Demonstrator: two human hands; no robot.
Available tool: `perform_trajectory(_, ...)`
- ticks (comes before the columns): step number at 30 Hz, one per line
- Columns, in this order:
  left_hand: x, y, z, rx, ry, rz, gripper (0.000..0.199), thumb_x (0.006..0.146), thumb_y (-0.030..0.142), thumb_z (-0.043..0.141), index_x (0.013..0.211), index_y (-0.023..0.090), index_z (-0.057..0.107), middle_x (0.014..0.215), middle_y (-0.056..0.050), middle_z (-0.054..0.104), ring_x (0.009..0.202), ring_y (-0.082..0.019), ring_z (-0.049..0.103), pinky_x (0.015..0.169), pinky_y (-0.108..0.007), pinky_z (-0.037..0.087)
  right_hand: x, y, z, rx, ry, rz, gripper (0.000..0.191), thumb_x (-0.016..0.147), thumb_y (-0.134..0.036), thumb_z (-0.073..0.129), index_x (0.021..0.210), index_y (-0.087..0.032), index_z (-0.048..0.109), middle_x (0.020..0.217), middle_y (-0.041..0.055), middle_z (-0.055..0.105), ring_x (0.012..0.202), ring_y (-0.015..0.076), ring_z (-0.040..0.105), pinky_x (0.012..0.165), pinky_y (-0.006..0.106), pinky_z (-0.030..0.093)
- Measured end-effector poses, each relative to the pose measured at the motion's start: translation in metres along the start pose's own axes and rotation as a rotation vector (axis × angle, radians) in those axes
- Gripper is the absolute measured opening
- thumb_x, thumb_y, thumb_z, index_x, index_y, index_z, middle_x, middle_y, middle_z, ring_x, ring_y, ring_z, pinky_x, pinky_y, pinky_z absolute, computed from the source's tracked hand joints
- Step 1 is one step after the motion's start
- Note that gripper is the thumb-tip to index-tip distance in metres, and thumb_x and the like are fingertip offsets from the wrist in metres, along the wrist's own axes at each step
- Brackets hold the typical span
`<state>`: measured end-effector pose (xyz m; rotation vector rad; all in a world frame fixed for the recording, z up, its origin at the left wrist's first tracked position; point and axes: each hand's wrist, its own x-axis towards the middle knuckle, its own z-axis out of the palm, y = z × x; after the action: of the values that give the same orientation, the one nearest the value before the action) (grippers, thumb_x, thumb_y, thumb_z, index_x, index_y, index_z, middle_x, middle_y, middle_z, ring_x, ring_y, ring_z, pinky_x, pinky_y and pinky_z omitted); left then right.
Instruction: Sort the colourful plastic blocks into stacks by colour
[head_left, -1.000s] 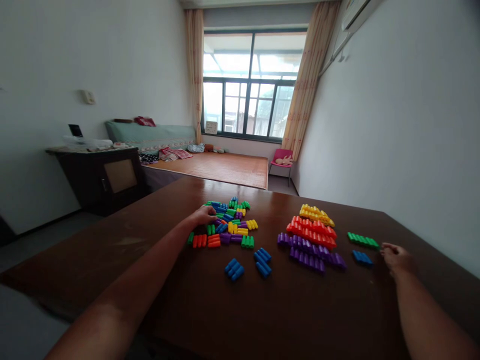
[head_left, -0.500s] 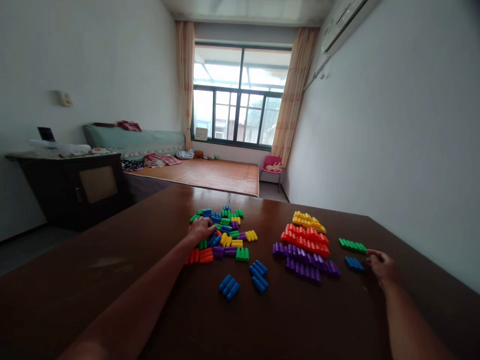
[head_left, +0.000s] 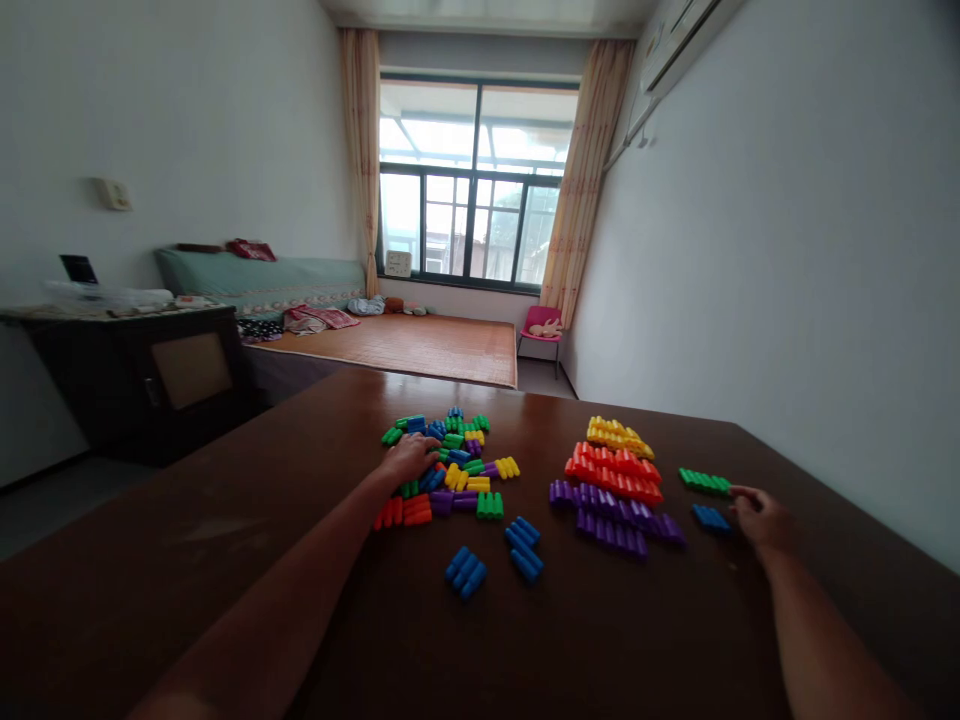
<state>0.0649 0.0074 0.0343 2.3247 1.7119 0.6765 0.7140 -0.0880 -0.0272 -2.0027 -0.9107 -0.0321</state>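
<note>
My left hand [head_left: 411, 457] reaches over a mixed pile of small plastic tube-shaped building blocks [head_left: 459, 457], its fingers apart among blue and green ones; it hides some of them. At the right, my right hand [head_left: 761, 518] has its curled fingertips at the near end of a joined row of green blocks [head_left: 703, 481]. Just below that row lies a short blue group [head_left: 710, 517]. Between the hands are joined rows in yellow [head_left: 619, 437], orange-red [head_left: 613, 473] and purple [head_left: 615, 515]. Two blue groups, one on the left [head_left: 466, 572] and one on the right [head_left: 524, 549], lie nearer me.
The blocks rest on a dark brown glossy table [head_left: 360, 640]. Past its far edge are a bed with a woven mat [head_left: 420, 345] and a pink chair [head_left: 541, 325]. A dark cabinet [head_left: 135, 370] stands at the left.
The view has shifted slightly. My left hand stays over the pile with small finger movement, and my right hand stays at the end of the green row.
</note>
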Motion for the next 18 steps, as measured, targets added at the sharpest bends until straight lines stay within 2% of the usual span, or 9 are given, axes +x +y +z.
perform_trajectory(2, -0.001, -0.001, 0.0, -0.013, -0.01, -0.001, 0.021, 0.075, 0.033, 0.063, 0.092, 0.022, 0.068, 0.096, -0.007, 0.068, 0.094, -0.025, 0.063, 0.082, -0.033, 0.048, -0.001, -0.011, -0.005, 0.013, 0.01, 0.023, 0.036, 0.071, -0.025, 0.047, 0.097, -0.017, 0.069, 0.068, 0.0074, 0.069, 0.065, 0.0261, 0.065, 0.061, 0.036, 0.049)
perform_trajectory(4, -0.003, 0.001, -0.004, -0.047, 0.002, 0.007, 0.018, 0.074, 0.027, 0.064, 0.09, 0.019, 0.065, 0.092, -0.006, 0.067, 0.088, -0.023, 0.063, 0.077, -0.031, 0.049, -0.009, -0.037, -0.011, 0.008, 0.099, -0.04, 0.037, 0.073, -0.024, 0.046, 0.1, -0.016, 0.069, 0.075, 0.0096, 0.069, 0.072, 0.0265, 0.065, 0.066, 0.037, 0.049)
perform_trajectory(6, -0.007, 0.01, -0.011, -0.1, 0.062, 0.034, 0.015, 0.073, 0.023, 0.063, 0.088, 0.019, 0.062, 0.088, -0.004, 0.066, 0.083, -0.021, 0.063, 0.075, -0.031, 0.049, -0.031, -0.082, -0.017, 0.049, 0.176, -0.175, 0.037, 0.077, -0.026, 0.045, 0.105, -0.014, 0.067, 0.085, 0.0117, 0.069, 0.076, 0.0254, 0.064, 0.07, 0.037, 0.049)
perform_trajectory(7, -0.009, 0.019, -0.015, -0.14, 0.101, 0.056, 0.014, 0.074, 0.023, 0.062, 0.087, 0.019, 0.061, 0.087, -0.004, 0.066, 0.081, -0.021, 0.063, 0.075, -0.031, 0.049, -0.048, -0.111, -0.018, 0.116, 0.16, -0.261, 0.037, 0.081, -0.029, 0.045, 0.108, -0.014, 0.066, 0.089, 0.012, 0.069, 0.075, 0.024, 0.064, 0.07, 0.036, 0.05)
perform_trajectory(9, -0.015, 0.041, -0.025, -0.265, 0.167, 0.112, 0.015, 0.077, 0.027, 0.061, 0.09, 0.019, 0.06, 0.087, -0.003, 0.066, 0.081, -0.02, 0.063, 0.074, -0.032, 0.05, -0.09, -0.175, -0.016, 0.26, -0.016, -0.482, 0.037, 0.085, -0.035, 0.046, 0.112, -0.016, 0.064, 0.095, 0.0111, 0.068, 0.076, 0.0214, 0.064, 0.069, 0.033, 0.051)
perform_trajectory(11, -0.022, 0.069, -0.031, -0.464, 0.147, 0.176, 0.021, 0.08, 0.033, 0.06, 0.096, 0.019, 0.06, 0.091, -0.003, 0.067, 0.082, -0.02, 0.064, 0.072, -0.031, 0.051, -0.138, -0.238, -0.008, 0.331, -0.386, -0.737, 0.037, 0.088, -0.037, 0.046, 0.118, -0.021, 0.062, 0.106, 0.0089, 0.067, 0.08, 0.0202, 0.064, 0.07, 0.033, 0.053)
perform_trajectory(13, -0.03, 0.093, -0.031, -0.598, 0.099, 0.249, 0.025, 0.08, 0.037, 0.062, 0.096, 0.019, 0.061, 0.091, -0.004, 0.067, 0.083, -0.02, 0.064, 0.073, -0.03, 0.052, -0.181, -0.287, 0.003, 0.352, -0.652, -0.963, 0.042, 0.09, -0.037, 0.048, 0.13, -0.026, 0.055, 0.125, 0.0079, 0.06, 0.089, 0.0199, 0.064, 0.079, 0.036, 0.053)
perform_trajectory(15, -0.036, 0.11, -0.025, -0.685, 0.087, 0.276, 0.026, 0.078, 0.039, 0.065, 0.094, 0.018, 0.061, 0.09, -0.004, 0.067, 0.083, -0.019, 0.063, 0.072, -0.03, 0.053, -0.212, -0.317, 0.014, 0.395, -0.78, -1.113, 0.044, 0.093, -0.036, 0.047, 0.135, -0.028, 0.05, 0.133, 0.0081, 0.055, 0.105, 0.0213, 0.061, 0.092, 0.038, 0.049)
perform_trajectory(18, -0.04, 0.118, -0.013, -0.781, 0.109, 0.246, 0.028, 0.076, 0.04, 0.067, 0.091, 0.017, 0.059, 0.087, -0.005, 0.066, 0.082, -0.018, 0.063, 0.073, -0.03, 0.054, -0.234, -0.331, 0.026, 0.436, -0.82, -1.199, 0.039, 0.092, -0.037, 0.049, 0.129, -0.026, 0.058, 0.124, 0.0091, 0.059, 0.112, 0.0231, 0.058, 0.096, 0.039, 0.047)
